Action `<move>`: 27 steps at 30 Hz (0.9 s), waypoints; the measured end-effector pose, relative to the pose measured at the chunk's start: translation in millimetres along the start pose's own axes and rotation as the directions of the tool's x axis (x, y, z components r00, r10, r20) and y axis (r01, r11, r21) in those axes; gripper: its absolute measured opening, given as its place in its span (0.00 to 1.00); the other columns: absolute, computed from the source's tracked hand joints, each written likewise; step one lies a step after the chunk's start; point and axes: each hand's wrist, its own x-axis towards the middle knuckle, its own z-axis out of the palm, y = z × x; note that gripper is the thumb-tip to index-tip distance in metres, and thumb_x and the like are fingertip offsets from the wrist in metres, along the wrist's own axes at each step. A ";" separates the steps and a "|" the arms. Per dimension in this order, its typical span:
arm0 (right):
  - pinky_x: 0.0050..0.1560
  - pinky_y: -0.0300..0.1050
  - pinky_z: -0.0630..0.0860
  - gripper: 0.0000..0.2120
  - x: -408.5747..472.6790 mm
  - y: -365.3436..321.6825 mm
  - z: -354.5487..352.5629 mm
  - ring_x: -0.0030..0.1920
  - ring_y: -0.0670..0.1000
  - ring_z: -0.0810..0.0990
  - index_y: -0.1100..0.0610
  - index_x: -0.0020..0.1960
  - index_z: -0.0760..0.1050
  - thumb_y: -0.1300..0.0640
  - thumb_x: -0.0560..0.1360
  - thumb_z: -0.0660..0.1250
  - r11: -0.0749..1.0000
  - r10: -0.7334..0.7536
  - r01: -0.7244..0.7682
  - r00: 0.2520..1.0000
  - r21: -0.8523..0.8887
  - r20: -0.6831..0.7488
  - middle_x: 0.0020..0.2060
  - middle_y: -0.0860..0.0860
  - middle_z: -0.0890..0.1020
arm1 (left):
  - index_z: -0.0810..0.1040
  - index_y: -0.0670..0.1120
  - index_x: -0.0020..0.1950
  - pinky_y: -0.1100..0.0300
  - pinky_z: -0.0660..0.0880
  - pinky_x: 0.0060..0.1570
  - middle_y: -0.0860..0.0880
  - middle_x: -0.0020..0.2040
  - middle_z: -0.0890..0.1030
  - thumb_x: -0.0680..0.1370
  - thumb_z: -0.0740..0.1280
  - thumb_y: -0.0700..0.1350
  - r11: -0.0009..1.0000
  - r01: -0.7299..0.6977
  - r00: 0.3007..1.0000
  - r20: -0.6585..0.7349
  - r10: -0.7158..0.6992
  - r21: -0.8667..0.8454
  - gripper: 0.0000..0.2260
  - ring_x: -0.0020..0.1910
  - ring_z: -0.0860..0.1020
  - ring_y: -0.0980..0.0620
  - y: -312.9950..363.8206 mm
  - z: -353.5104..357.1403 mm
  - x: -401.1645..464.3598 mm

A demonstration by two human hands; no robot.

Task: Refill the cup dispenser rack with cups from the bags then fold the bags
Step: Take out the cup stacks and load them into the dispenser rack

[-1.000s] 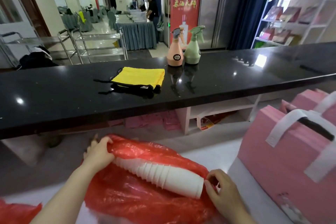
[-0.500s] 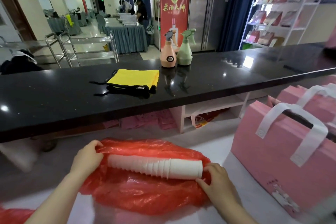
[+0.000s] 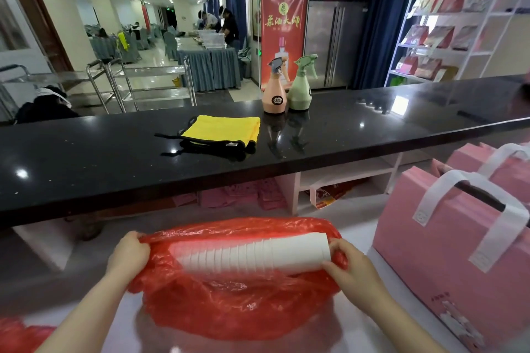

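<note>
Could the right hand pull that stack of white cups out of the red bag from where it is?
Probably yes: the right hand already touches the cup stack at its wide end, where the red bag lies open.

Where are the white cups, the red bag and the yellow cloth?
white cups (image 3: 252,255), head view, middle of the stack's side.
red bag (image 3: 238,304), head view, crumpled plastic below the cups.
yellow cloth (image 3: 222,129), head view, middle of its top.

Place: banquet-hall service counter.
Counter: long black counter (image 3: 358,135), 12 o'clock.
Hall: skirted tables (image 3: 209,66), 11 o'clock.
Display: gift-box shelves (image 3: 447,34), 2 o'clock.
</note>
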 end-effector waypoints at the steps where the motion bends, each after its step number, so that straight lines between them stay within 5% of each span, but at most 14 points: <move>1: 0.47 0.27 0.67 0.07 1.3 -1.6 -3.5 0.50 0.39 0.75 0.54 0.41 0.74 0.63 0.71 0.72 0.999 -0.012 0.012 1.000 0.041 -0.004 0.51 0.44 0.78 | 0.80 0.40 0.49 0.51 0.72 0.46 0.38 0.46 0.82 0.76 0.60 0.35 0.999 0.000 1.000 0.012 0.000 -0.052 0.09 0.48 0.78 0.37 -1.1 -0.8 0.8; 4: 0.56 0.28 0.65 0.07 2.8 -7.5 -13.3 0.63 0.39 0.70 0.55 0.41 0.76 0.64 0.70 0.73 0.991 -0.112 0.108 0.993 0.083 0.042 0.60 0.41 0.72 | 0.80 0.39 0.36 0.51 0.71 0.38 0.39 0.33 0.80 0.75 0.60 0.32 0.986 0.058 0.998 0.040 -0.052 -0.157 0.12 0.39 0.79 0.38 -7.0 -1.7 1.8; 8: 0.65 0.42 0.66 0.10 -2.0 -19.2 -15.0 0.72 0.40 0.63 0.55 0.41 0.71 0.64 0.72 0.71 0.941 -0.232 0.180 0.959 0.288 0.160 0.68 0.40 0.69 | 0.79 0.39 0.35 0.52 0.70 0.36 0.37 0.33 0.80 0.75 0.60 0.32 0.985 0.113 0.993 0.059 -0.106 -0.127 0.11 0.37 0.78 0.39 -11.7 2.7 2.3; 10: 0.62 0.45 0.70 0.13 -3.6 -27.2 -10.4 0.71 0.42 0.66 0.50 0.39 0.67 0.61 0.69 0.71 0.902 -0.233 0.142 0.955 0.407 0.183 0.67 0.40 0.71 | 0.80 0.40 0.36 0.53 0.71 0.36 0.40 0.32 0.80 0.75 0.61 0.34 0.988 0.112 0.993 0.059 -0.106 -0.110 0.11 0.35 0.78 0.41 -8.4 4.1 1.9; 14: 0.46 0.42 0.78 0.24 -2.6 -32.1 -1.7 0.55 0.48 0.80 0.45 0.51 0.70 0.58 0.61 0.77 0.775 -0.028 -0.030 0.996 0.632 0.082 0.56 0.44 0.80 | 0.80 0.43 0.41 0.56 0.69 0.34 0.45 0.32 0.79 0.77 0.60 0.36 0.983 0.103 0.992 0.086 -0.091 -0.149 0.11 0.34 0.77 0.46 2.0 4.9 -1.9; 17: 0.51 0.50 0.81 0.41 2.9 -25.0 4.5 0.53 0.53 0.82 0.41 0.66 0.67 0.63 0.60 0.79 0.538 0.155 -0.124 0.987 0.834 0.047 0.53 0.51 0.83 | 0.81 0.42 0.44 0.57 0.69 0.31 0.42 0.35 0.81 0.77 0.58 0.36 0.966 0.121 0.985 0.151 -0.088 -0.229 0.12 0.35 0.78 0.43 12.4 5.5 -8.5; 21: 0.42 0.53 0.82 0.29 7.6 -27.1 14.2 0.50 0.56 0.84 0.58 0.62 0.74 0.63 0.61 0.73 0.278 0.220 -0.195 0.966 0.941 0.135 0.50 0.57 0.84 | 0.80 0.43 0.47 0.57 0.73 0.34 0.39 0.38 0.82 0.76 0.56 0.33 0.951 0.103 0.984 0.173 -0.053 -0.292 0.13 0.38 0.80 0.41 26.5 8.9 -17.9; 27: 0.39 0.55 0.81 0.21 10.7 -25.7 15.5 0.49 0.58 0.83 0.55 0.58 0.77 0.59 0.64 0.71 0.171 0.298 -0.244 0.936 0.955 0.186 0.49 0.56 0.84 | 0.81 0.45 0.50 0.49 0.77 0.47 0.40 0.43 0.82 0.76 0.58 0.34 0.938 0.098 0.989 0.140 -0.054 -0.331 0.13 0.43 0.80 0.40 33.7 6.0 -18.9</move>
